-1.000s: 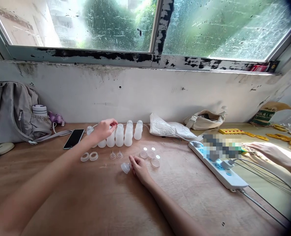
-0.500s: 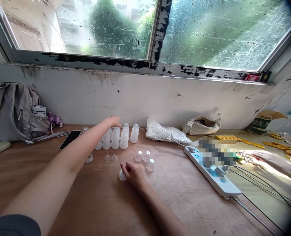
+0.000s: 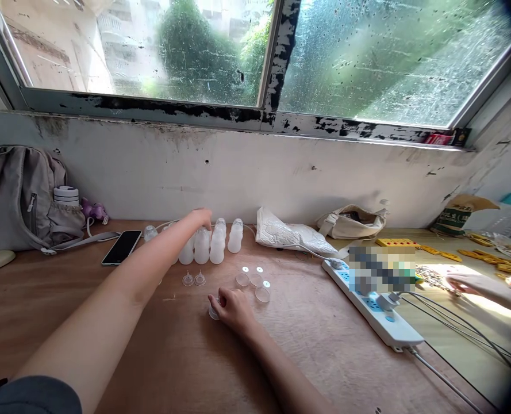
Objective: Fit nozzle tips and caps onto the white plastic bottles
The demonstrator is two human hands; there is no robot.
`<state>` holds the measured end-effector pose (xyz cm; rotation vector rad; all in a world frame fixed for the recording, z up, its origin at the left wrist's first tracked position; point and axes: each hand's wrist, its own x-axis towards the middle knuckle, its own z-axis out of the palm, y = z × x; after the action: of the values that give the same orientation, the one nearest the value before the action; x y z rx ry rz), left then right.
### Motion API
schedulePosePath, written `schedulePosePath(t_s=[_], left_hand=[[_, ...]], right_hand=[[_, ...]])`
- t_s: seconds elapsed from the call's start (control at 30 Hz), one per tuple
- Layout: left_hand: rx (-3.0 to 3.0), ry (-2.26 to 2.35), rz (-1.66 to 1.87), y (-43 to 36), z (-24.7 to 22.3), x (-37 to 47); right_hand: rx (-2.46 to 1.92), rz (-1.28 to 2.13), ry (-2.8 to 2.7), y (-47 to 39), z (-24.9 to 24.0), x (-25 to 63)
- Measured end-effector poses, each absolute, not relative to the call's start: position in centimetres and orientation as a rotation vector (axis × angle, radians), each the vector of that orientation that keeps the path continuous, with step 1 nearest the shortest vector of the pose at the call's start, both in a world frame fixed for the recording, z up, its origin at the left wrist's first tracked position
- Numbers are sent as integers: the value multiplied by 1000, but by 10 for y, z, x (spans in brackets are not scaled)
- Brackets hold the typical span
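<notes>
Bottles (image 3: 202, 248), frosted, just below-left of frame centre; contents indiscernible.
My left hand (image 3: 202, 218) overlaps them, fingertips hidden, grip undeterminable; my right hand (image 3: 234, 309), lower centre, grasps a clear piece (image 3: 212, 313), mostly covered.

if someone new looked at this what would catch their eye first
Probably the big window across the top, its frame patched with black. Next, likely the left hand at the frosted bottles toward the back of the table, its forearm cutting across the left half. The white power strip also stands out, lying slantwise right of the right hand.
</notes>
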<state>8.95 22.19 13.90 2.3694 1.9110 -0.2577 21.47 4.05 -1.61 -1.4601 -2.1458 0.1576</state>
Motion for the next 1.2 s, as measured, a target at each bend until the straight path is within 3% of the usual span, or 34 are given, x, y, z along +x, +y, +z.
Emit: schedulePosePath(t_s=[0.23, 0.37, 0.43, 0.57, 0.73, 1.0, 1.2], left_hand=[[2543, 1946, 91, 210, 186, 65], [2688, 1967, 448, 174, 208, 46], [2787, 1823, 789, 146, 204, 37], [2779, 1537, 942, 85, 166, 26], [2612, 1376, 891, 33, 102, 22], [2348, 1269, 1016, 19, 46, 23], [1723, 1160, 1040, 20, 8, 28]], right_hand=[[-1431, 155, -2137, 41, -20, 216], [-1402, 152, -2131, 42, -22, 216], [-1391, 161, -2115, 42, -22, 216], [-1363, 222, -2016, 43, -19, 216], [-1304, 377, -1803, 46, -19, 217], [-1256, 587, -1578, 47, -14, 216], [-1174, 819, -1453, 46, -9, 218]])
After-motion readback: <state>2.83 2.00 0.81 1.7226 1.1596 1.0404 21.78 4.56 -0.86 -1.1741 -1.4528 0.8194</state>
